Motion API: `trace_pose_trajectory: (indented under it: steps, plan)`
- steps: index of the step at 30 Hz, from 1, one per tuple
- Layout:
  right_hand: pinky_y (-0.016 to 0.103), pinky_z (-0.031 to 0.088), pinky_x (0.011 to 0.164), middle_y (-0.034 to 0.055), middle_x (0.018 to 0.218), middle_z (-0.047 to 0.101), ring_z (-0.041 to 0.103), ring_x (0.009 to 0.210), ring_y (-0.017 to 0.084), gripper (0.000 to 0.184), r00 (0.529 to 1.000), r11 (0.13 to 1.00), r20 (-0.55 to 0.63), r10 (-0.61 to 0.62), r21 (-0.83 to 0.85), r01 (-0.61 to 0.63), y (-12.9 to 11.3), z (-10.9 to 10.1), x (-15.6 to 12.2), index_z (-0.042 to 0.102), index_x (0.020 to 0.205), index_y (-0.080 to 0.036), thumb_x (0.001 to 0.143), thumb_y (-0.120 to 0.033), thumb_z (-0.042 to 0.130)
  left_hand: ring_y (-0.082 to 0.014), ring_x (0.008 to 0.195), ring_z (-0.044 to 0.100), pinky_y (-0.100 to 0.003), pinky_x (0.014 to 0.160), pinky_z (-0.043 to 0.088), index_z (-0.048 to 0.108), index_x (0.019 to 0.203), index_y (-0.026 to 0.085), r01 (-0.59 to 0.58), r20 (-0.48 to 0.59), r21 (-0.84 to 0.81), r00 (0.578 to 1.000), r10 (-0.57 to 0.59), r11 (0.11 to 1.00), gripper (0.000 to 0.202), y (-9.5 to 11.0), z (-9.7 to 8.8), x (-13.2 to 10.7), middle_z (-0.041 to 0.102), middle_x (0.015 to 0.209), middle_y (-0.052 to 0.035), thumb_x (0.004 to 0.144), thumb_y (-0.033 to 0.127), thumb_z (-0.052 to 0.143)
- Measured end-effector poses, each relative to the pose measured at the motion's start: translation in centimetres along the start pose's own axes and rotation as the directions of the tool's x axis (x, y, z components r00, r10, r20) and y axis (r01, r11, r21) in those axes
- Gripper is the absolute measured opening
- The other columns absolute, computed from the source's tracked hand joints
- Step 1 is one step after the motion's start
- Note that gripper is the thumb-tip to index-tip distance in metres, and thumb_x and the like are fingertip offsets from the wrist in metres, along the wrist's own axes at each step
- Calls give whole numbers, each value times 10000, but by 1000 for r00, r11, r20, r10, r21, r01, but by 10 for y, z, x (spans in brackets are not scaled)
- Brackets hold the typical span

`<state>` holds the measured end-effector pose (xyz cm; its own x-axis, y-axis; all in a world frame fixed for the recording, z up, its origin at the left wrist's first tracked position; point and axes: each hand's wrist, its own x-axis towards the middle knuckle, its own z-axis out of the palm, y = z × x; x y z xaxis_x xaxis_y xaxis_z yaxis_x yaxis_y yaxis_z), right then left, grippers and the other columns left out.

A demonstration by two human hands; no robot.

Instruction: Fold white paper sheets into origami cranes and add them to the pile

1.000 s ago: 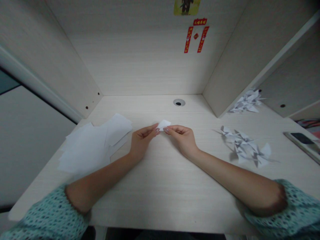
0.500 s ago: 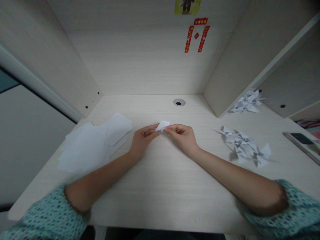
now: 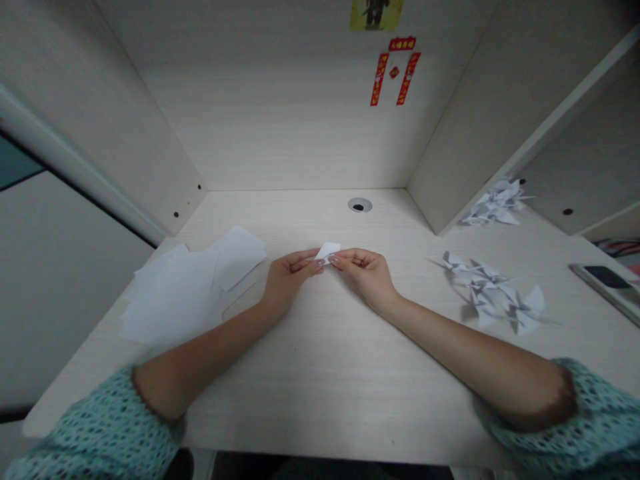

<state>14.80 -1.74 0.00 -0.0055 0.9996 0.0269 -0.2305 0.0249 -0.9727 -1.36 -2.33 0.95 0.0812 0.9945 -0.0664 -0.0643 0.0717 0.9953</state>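
A small folded piece of white paper (image 3: 329,251) is pinched between both my hands near the middle of the pale wooden desk (image 3: 320,387). My left hand (image 3: 289,277) grips its left edge with curled fingers. My right hand (image 3: 364,272) pinches its right edge with thumb and fingertips. Most of the folded paper is hidden by my fingers; only its upper corner shows.
A loose pile of white paper sheets (image 3: 190,287) lies to the left. Several folded paper cranes (image 3: 493,293) lie to the right, more (image 3: 495,203) on the side shelf. A phone (image 3: 607,280) rests at the far right. A cable hole (image 3: 359,205) sits near the back wall.
Both hands stay in place on the small paper; the fingertips have shifted slightly closer together and the visible paper corner looks a little smaller.
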Motion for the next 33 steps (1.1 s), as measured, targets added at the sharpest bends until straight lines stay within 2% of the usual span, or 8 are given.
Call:
trace_pose_trajectory:
  steps: [5, 10, 17, 26, 33]
  plan:
    - [283, 510, 659, 26, 718, 740, 653, 632, 138, 193, 1000, 1000, 3, -12, -5, 12, -1, 0, -1, 727, 750, -196, 618, -319, 794, -174, 793, 702, -312, 832, 540, 707, 1035, 168, -27, -15, -31, 1000, 27, 999, 424, -1, 0, 0, 752, 914, -75, 668, 374, 762]
    - [301, 518, 722, 8, 730, 741, 689, 678, 158, 268, 995, 998, 83, -48, 44, 44, 0, 2, -4, 672, 826, -209, 610, -305, 799, -155, 758, 699, -290, 818, 541, 703, 1028, 163, -49, -43, -56, 998, 47, 997, 408, -1, 2, -2, 756, 866, -58, 672, 353, 764]
    - [269, 478, 614, -38, 629, 701, 643, 558, 139, 382, 996, 994, 52, -72, 81, 67, 3, 3, -4, 502, 787, -230, 586, -322, 814, -146, 739, 695, -264, 781, 536, 695, 1021, 171, -68, -27, -18, 997, 68, 998, 384, -3, 4, -5, 754, 797, -37, 689, 355, 750]
    - [242, 410, 487, -31, 610, 689, 600, 496, 136, 498, 1000, 1000, 15, 13, 19, -13, -4, 4, -7, 398, 745, -239, 536, -397, 821, -170, 750, 698, -305, 792, 548, 696, 1035, 156, -66, -39, 37, 997, 68, 997, 425, 0, 5, -6, 755, 836, -60, 682, 389, 744]
    - [256, 446, 588, -44, 575, 679, 602, 528, 123, 436, 999, 998, 31, -30, 60, 28, -2, 1, -3, 409, 736, -231, 598, -364, 801, -184, 772, 708, -319, 814, 559, 698, 1049, 142, 1, -41, -46, 999, -3, 999, 454, -1, 5, -3, 752, 906, -75, 659, 363, 767]
